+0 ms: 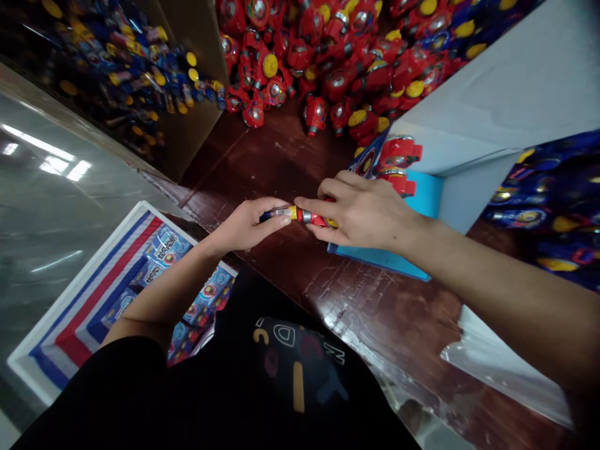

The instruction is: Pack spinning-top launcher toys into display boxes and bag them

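My left hand [250,223] pinches a small tube with a yellow cap [282,213], its dark blue end between thumb and fingers. From the right, my right hand [359,209] is closed around a red toy [317,219], which looks like those in the pile; the fingers cover most of it. The tube's yellow end meets the toy's grey and red tip, and I cannot tell whether they are joined. Just behind my right hand, two red toys [398,164] stand in an open blue display box [391,265].
Many red toys [316,115] are heaped at the back of the dark red table [262,159]. A cardboard box [199,119] of small tubes stands at the left back. Blue toys [525,215] lie at the right. Below left, a striped-lined carton [70,312] holds printed packs.
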### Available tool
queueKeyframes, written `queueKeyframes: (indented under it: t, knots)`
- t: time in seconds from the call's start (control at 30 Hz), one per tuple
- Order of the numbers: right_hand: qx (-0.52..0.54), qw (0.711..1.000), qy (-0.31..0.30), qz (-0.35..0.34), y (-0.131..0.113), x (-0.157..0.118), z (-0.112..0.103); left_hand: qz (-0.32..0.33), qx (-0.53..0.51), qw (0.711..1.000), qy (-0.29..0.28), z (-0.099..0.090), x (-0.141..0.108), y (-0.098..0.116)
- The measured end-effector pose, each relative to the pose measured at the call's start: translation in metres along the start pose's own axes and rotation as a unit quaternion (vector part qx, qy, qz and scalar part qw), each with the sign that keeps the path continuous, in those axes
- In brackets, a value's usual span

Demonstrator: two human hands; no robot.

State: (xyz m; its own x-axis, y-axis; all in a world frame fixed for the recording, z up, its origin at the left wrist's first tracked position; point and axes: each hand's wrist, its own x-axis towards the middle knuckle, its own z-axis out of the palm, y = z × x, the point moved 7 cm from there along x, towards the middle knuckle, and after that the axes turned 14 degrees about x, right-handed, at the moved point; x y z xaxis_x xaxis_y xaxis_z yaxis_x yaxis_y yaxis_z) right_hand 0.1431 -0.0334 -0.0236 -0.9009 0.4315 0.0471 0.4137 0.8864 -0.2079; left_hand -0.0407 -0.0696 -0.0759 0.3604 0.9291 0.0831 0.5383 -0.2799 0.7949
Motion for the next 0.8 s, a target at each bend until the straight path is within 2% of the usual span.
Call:
queueKeyframes:
  t: [0.1, 0.2, 0.3, 0.43, 0.53, 0.6, 0.63, 0.7, 0.73, 0.77, 0.8]
  knots:
    - [-0.02, 0.998, 0.046, -0.035, -0.018, -0.021, -0.006, 0.048, 0.062, 0.997, -0.02, 0.004, 0.002, 0.027]
    - [0.006, 0.997, 0.075, -0.005, -0.02, -0.036, -0.011, 0.06, 0.079, 0.995, -0.026, 0.008, 0.005, 0.043]
    - [0.032, 0.996, 0.076, 0.027, -0.019, -0.049, -0.016, 0.072, 0.077, 0.993, -0.046, 0.012, 0.008, 0.056]
    - [0.039, 0.995, 0.094, 0.018, -0.025, -0.063, -0.026, 0.091, 0.062, 0.989, -0.097, 0.018, 0.012, 0.073]
    - [0.094, 0.986, 0.131, 0.051, -0.025, -0.069, -0.032, 0.136, 0.102, 0.983, -0.072, 0.02, 0.014, 0.083]
    - [0.209, 0.961, 0.126, 0.128, -0.016, -0.071, -0.029, 0.207, 0.14, 0.968, -0.024, 0.022, 0.01, 0.089]
    - [0.285, 0.937, 0.105, 0.172, -0.01, -0.073, -0.023, 0.248, 0.157, 0.956, -0.002, 0.023, 0.007, 0.092]
    - [0.427, 0.869, 0.055, 0.242, -0.001, -0.078, -0.008, 0.302, 0.179, 0.936, 0.017, 0.028, 0.003, 0.091]
    - [0.474, 0.84, 0.045, 0.259, 0.002, -0.081, -0.004, 0.307, 0.18, 0.934, 0.01, 0.031, 0.003, 0.088]
    - [0.498, 0.824, 0.055, 0.264, 0.005, -0.086, -0.003, 0.298, 0.173, 0.939, -0.005, 0.033, 0.005, 0.083]
    - [0.497, 0.824, 0.081, 0.261, 0.008, -0.093, -0.006, 0.277, 0.16, 0.947, -0.021, 0.033, 0.007, 0.078]
